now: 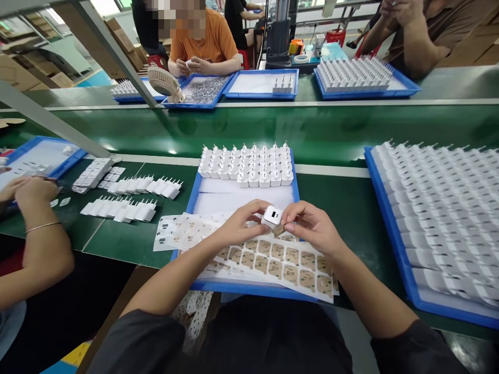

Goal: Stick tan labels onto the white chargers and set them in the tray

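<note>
My left hand (pixel 245 222) grips a white USB charger (pixel 272 214) between thumb and fingers, its port face tilted up towards me. My right hand (pixel 314 226) pinches a small brownish sticker (pixel 278 230) at the charger's lower right edge. Whether the sticker touches the charger I cannot tell. Beneath both hands, sheets of tan adhesive stickers (pixel 277 252) lie across the front of a blue-rimmed tray (pixel 192 197). Several rows of white chargers (pixel 249 166), prongs up, stand in the tray's far part.
A large tray (pixel 384 218) packed with white plug parts is on my right. To the left lie groups of white chargers (pixel 120 209) and a co-worker's arm (pixel 42 228). A green conveyor belt (pixel 331 127) runs behind; people and trays (pixel 262 94) are beyond it.
</note>
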A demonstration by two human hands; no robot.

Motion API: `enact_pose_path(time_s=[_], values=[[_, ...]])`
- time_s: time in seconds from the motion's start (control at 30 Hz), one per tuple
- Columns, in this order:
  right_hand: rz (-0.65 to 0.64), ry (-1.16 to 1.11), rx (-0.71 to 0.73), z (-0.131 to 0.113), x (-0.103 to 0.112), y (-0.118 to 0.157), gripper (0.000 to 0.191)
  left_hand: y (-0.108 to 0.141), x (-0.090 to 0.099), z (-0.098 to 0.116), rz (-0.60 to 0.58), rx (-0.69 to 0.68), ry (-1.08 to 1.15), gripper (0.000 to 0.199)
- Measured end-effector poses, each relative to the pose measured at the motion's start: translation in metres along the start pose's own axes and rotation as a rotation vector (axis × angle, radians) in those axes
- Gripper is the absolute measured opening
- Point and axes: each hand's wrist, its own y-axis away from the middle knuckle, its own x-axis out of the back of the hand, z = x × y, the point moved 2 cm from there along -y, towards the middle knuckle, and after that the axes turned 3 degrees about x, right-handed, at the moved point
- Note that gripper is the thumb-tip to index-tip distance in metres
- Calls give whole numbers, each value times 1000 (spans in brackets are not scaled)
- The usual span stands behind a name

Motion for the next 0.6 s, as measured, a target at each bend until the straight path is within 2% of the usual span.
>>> enact_pose_path(time_s=[0.1, 0.2, 0.27, 0.33, 0.43, 0.6], values=[[9, -94, -32, 3, -2, 1, 8, 2, -9, -4, -46, 51, 93, 46], [-15, -204, -70, 9, -5, 2, 9, 4, -14, -4, -54, 51, -47, 64], [-45, -261, -99, 12, -7, 2, 11, 5, -14, -4, -14, 42, -140, 74], [-52, -294, -116, 14, -8, 2, 13, 5, -11, -3, 72, 43, -127, 77], [-9, -308, -118, 15, -7, 0, 16, 4, -4, -1, 180, 24, -53, 68], [12, -306, -143, 13, -6, -1, 18, 3, 0, 6, 203, -90, -140, 44]])
